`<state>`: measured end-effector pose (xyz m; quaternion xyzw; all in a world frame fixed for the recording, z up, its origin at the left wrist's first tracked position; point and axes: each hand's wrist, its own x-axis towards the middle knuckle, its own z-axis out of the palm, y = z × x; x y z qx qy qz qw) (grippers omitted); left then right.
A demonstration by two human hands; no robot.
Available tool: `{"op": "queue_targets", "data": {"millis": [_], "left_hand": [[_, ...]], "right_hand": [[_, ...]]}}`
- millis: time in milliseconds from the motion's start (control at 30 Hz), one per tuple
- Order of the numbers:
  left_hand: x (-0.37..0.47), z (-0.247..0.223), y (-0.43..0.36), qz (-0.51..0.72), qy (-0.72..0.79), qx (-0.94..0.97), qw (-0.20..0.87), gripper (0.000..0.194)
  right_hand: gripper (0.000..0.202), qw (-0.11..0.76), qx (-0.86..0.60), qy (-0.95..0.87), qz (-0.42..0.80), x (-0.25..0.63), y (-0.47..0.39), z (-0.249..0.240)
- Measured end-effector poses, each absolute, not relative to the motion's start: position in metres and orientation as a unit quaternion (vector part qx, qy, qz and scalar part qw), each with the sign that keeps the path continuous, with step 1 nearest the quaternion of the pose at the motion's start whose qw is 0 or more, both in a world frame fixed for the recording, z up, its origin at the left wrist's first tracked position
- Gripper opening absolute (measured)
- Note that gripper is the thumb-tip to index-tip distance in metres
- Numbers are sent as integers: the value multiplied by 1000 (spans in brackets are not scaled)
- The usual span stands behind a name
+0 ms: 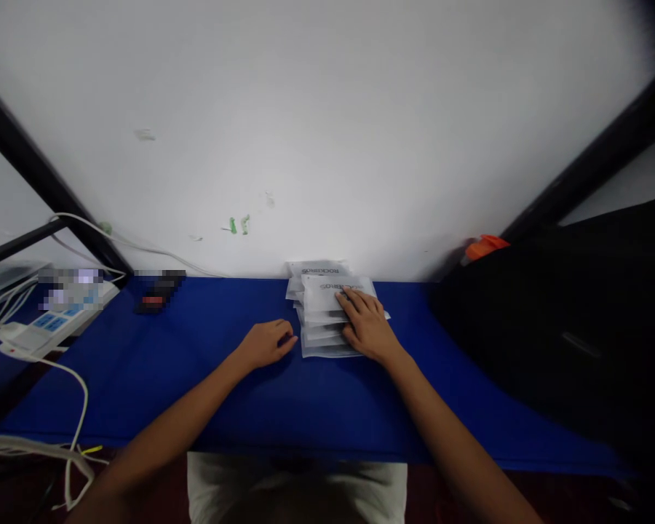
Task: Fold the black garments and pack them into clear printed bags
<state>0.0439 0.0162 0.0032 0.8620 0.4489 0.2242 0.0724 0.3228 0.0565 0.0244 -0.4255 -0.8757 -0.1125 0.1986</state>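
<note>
Landmark: a stack of pale plastic packets (324, 320) lies on the blue table (207, 386), up against the white wall (327, 131), a little right of the table's middle.
Stack: the packets are fanned, lower edges stepped toward the person; dark print shows on the top ones, too blurred to read.
Right hand (367, 326): lies flat on the right half of the stack, palm down, fingers stretched out and slightly spread, tips on the topmost packet near its print. It presses rather than grips, as far as the dim view lets me judge.
Left hand (267, 342): rests on the table just left of the stack, fingers curled loosely inward, knuckles toward the packets' left edge, holding nothing; whether it touches the edge is unclear.
Power strip (46, 327): well left of the stack, at the table's left end, with white cables (76, 407) trailing off the front edge.
Dark small object (156, 295): left of the stack, near the wall, partly blurred.
Black bag (568, 327): right of the stack, filling the table's right end, an orange piece (485, 247) at its top near the wall.
</note>
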Motion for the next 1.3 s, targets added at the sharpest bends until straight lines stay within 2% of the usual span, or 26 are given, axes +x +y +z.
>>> {"op": "queue_targets", "data": {"millis": [167, 267, 333, 500, 600, 700, 900, 1067, 1300], "left_hand": [[19, -1, 23, 259, 490, 828, 89, 18], [17, -5, 19, 271, 504, 814, 97, 34], [20, -6, 18, 271, 511, 809, 104, 42], [22, -8, 19, 252, 506, 817, 113, 53], [19, -10, 21, 229, 475, 842, 114, 53], [19, -14, 22, 193, 469, 855, 109, 54], [23, -21, 24, 144, 538, 826, 87, 72], [23, -20, 23, 140, 545, 822, 86, 74], [20, -17, 25, 145, 544, 819, 110, 70]], "right_hand": [[60, 318, -376, -861, -126, 326, 45, 20], [56, 380, -320, -860, -120, 326, 35, 19], [51, 389, -280, -872, -97, 320, 26, 19], [37, 340, -176, -924, 4, 288, -9, 14], [35, 267, -152, -949, 74, 272, -24, 9], [42, 188, -157, -960, 135, 267, -27, 5], [64, 57, -205, -952, 221, 263, -24, 9], [77, 31, -218, -944, 247, 258, -26, 12], [76, 50, -227, -942, 240, 258, -24, 9]]}}
